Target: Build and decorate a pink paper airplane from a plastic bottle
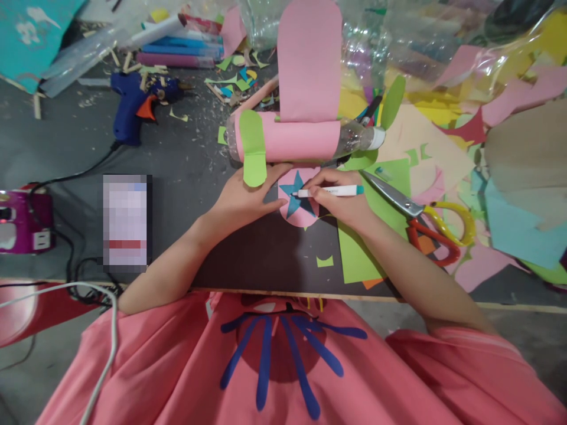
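A white marker [339, 191] with a teal end is pinched in my right hand [339, 192], its tip on a blue star [293, 203]. The star lies on a small rounded pink paper piece [305, 221], flat on the table. My left hand [250, 192] has thumb and forefinger apart, touching the left edge of that piece. Just beyond both hands, a plastic bottle [354, 137] wrapped in pink paper [301, 140] lies on its side with its white cap to the right. A tall pink paper flap [310, 59] and a green strip [254, 130] are on it.
Scissors [416, 206] with red and yellow handles lie right of my right hand, partly over green paper [363, 254]. At left are a blue glue gun [133, 106] with a cord, a blurred-out phone [125, 221] and a purple box [26, 221]. Paper scraps [522, 177] crowd the right.
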Available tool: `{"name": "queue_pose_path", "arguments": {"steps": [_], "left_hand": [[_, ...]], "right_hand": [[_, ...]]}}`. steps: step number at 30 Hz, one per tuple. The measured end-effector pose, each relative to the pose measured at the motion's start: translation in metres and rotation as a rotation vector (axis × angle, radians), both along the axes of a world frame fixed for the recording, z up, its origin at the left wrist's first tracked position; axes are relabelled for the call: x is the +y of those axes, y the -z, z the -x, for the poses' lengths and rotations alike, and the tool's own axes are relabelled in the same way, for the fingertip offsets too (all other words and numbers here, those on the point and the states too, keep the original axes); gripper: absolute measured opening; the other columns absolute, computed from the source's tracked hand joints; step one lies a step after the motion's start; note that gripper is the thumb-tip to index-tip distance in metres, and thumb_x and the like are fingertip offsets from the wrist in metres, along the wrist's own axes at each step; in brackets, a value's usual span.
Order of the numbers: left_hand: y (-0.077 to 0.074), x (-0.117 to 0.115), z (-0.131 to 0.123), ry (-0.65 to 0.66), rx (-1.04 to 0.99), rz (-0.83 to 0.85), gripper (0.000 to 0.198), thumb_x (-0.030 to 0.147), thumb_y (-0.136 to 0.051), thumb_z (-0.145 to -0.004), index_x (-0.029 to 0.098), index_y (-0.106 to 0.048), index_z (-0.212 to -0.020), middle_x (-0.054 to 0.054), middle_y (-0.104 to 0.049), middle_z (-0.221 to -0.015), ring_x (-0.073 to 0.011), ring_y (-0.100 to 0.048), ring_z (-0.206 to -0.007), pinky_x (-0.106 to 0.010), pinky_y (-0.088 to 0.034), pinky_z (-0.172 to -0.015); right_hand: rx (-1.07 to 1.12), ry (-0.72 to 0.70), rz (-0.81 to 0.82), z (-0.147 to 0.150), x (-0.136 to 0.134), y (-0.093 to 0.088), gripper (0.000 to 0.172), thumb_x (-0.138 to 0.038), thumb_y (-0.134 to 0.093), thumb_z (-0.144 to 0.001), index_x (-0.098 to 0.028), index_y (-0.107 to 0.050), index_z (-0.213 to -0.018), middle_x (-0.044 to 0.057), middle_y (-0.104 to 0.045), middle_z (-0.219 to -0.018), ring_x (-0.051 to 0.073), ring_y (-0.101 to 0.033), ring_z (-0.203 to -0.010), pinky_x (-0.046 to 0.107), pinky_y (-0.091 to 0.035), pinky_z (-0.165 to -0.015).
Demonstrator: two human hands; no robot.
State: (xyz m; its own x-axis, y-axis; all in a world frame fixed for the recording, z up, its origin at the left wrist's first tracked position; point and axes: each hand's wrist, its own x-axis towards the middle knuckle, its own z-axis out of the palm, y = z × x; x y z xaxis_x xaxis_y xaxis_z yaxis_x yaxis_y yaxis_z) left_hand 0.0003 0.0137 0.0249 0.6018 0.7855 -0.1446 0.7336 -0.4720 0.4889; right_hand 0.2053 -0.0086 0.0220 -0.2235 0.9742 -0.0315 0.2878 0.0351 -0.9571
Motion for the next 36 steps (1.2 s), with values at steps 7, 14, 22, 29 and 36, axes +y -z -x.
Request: {"name": "queue_pose_path", "arguments": {"steps": [7,14,22,29,36], "left_hand": [[-0.001,0.0,-0.001,-0.005,0.017,0.001,0.059,0.039,-0.056,-0.085,0.018,-0.044,-0.139,-0.009,-0.059,-0.128,-0.0256,-0.055,-0.116,-0.036,-0.039,-0.103],[0.003,0.0,0.002,0.006,-0.011,-0.033,0.059,0.04,-0.058,-0.084,0.02,-0.044,-0.138,-0.007,-0.059,-0.129,-0.0244,-0.054,-0.116,-0.035,-0.04,-0.102],[0.005,0.0,0.002,0.01,-0.028,-0.035,0.058,0.038,-0.059,-0.084,0.019,-0.045,-0.137,-0.008,-0.06,-0.127,-0.0244,-0.056,-0.115,-0.035,-0.042,-0.102],[0.004,0.0,0.003,0.015,-0.012,-0.05,0.058,0.04,-0.057,-0.085,0.02,-0.044,-0.139,-0.008,-0.06,-0.126,-0.0236,-0.057,-0.112,-0.035,-0.042,-0.1],[0.002,-0.002,0.003,-0.064,-0.092,-0.079,0.044,0.039,-0.045,-0.091,0.019,-0.054,-0.129,-0.007,-0.066,-0.104,-0.0187,-0.061,-0.092,-0.03,-0.047,-0.085]], "right_hand": [[0.066,-0.007,0.05,0.001,0.001,0.001,0.01,-0.022,-0.058,-0.07,-0.019,-0.061,-0.061,-0.005,-0.056,-0.045,0.009,-0.05,-0.038,0.023,-0.036,-0.042],[0.091,0.083,0.071,0.0,0.001,0.001,0.012,-0.019,-0.056,-0.07,-0.02,-0.062,-0.061,-0.004,-0.059,-0.048,0.01,-0.051,-0.043,0.023,-0.039,-0.044],[0.089,0.032,0.019,0.001,0.003,0.003,0.011,-0.016,-0.058,-0.069,-0.02,-0.061,-0.059,-0.006,-0.057,-0.044,0.009,-0.05,-0.038,0.021,-0.038,-0.041],[0.146,0.112,-0.287,-0.007,-0.005,0.011,0.026,-0.043,-0.054,-0.086,-0.023,-0.07,-0.082,-0.003,-0.065,-0.057,0.011,-0.056,-0.043,0.023,-0.043,-0.041],[-0.006,0.359,-0.795,-0.02,0.002,-0.006,0.025,-0.045,-0.051,-0.09,-0.032,-0.07,-0.1,-0.002,-0.068,-0.066,0.015,-0.066,-0.058,0.029,-0.051,-0.053]]}}
